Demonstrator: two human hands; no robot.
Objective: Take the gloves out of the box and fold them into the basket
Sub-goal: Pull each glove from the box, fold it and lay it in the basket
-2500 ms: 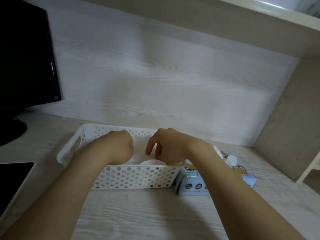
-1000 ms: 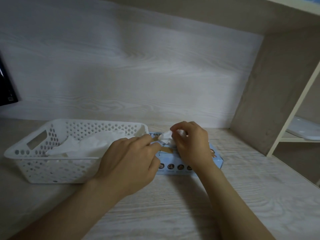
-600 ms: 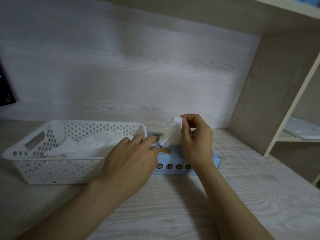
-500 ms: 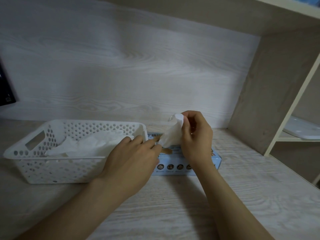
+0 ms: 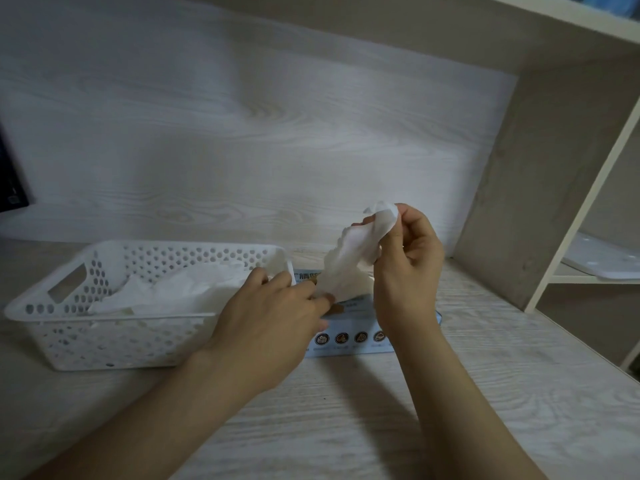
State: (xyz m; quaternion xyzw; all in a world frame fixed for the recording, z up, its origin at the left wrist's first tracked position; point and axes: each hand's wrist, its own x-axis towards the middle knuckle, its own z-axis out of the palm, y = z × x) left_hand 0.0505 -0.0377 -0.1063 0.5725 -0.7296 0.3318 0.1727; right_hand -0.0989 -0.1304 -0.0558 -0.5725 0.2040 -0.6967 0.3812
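A light blue glove box (image 5: 349, 341) lies on the desk just right of a white perforated basket (image 5: 69, 327). My right hand (image 5: 407, 271) pinches the top of a thin white glove (image 5: 349, 258) and holds it above the box, its lower end still in the opening. My left hand (image 5: 270, 317) rests on the box's left end, fingertips at the opening against the glove's lower part. White gloves (image 5: 180, 289) lie in the basket.
A wooden back wall and an upright side panel (image 5: 540, 188) close in the desk nook. A white shelf frame (image 5: 588, 209) with a white object (image 5: 602, 261) stands at the right. A dark monitor edge (image 5: 10, 188) shows at far left.
Both hands left the basket and went to the box. My right hand has drawn the glove higher out of the opening while my left hand stays on the box.
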